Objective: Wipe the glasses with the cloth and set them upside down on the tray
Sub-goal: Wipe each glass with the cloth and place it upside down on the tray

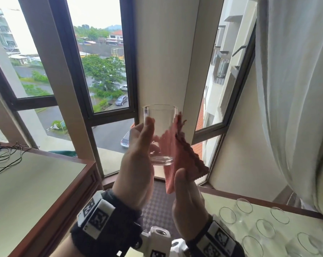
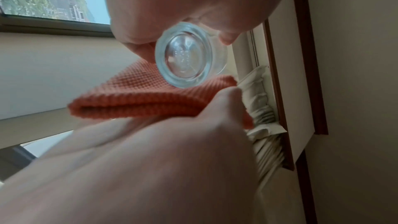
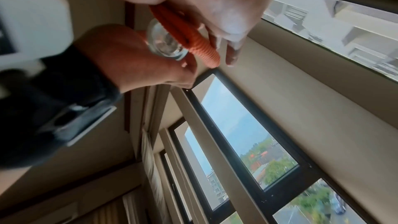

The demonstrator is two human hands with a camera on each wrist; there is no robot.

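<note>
The left hand holds a clear, straight-walled glass upright in the air before the window, thumb on the near wall and fingers curled round the far side. The glass is a smooth cylinder with a thin rim and a thick, heavy base — from the left wrist view that base reads as a round lens of greenish glass ringed by a fat lip.

The right hand grips a folded cloth, salmon-orange, waffle-woven in small raised squares with a ribbed, zigzag edge. The cloth lies against the right side of the glass, running from near the rim down past the base; the thumb pins its lower part. In the right wrist view the folded layers are stacked between fingers and palm, touching the glass.

Both hands are close together, raised well above the tables. At lower right, on a pale top framed in red-brown wood, stand more clear glasses, their round rims showing — no tray edge can be made out. A white gathered curtain hangs at right.
</note>
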